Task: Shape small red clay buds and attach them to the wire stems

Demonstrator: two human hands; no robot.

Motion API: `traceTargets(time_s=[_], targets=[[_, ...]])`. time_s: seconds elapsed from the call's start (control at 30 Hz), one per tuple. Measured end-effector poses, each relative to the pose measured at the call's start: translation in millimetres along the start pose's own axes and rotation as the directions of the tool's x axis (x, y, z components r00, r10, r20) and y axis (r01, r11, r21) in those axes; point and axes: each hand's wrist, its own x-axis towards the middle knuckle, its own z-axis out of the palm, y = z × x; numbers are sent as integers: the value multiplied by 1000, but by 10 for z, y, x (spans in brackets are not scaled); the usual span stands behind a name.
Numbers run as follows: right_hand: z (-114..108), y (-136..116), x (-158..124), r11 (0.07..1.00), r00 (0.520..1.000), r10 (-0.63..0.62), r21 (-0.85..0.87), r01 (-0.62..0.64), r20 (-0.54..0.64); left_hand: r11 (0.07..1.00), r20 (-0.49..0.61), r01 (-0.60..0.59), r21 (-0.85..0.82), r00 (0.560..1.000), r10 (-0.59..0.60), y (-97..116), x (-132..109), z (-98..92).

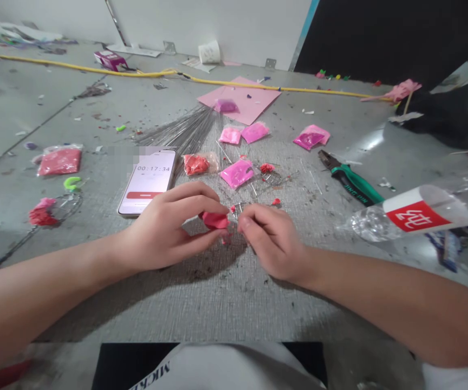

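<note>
My left hand pinches a lump of red modelling clay between thumb and fingers. Just to its right, my right hand is closed, fingertips pressed together; whatever it grips is hidden. Thin bent wire with small red bits shows at the gap between the hands, but I cannot tell whether the right fingers hold it. Beyond the hands lie a bag of pink clay, an opened bag of red clay and a wire piece with a red clay clump.
A phone running a timer lies beyond my left hand. Green-handled pliers and a plastic bottle lie to the right. A bundle of wires, a pink sheet and a yellow cable are farther back.
</note>
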Motion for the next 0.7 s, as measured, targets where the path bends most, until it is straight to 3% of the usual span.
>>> traceTargets(time_s=[0.13,0.27,0.43,0.7], targets=[[37,23,11,1000,1000,-19,-16,19,-24,999,1,33,-2,999,-33,-37,3,3],[71,50,3,1000,999,-14,-20,13,-51,995,70,97,38,993,-100,-124,-1,17],[39,26,-5,1000,1000,13,-28,-13,-12,977,104,202,67,973,-208,-232,-1,34],[25,4,36,998,1000,-20,-52,21,12,972,164,189,143,964,-211,-241,11,32]])
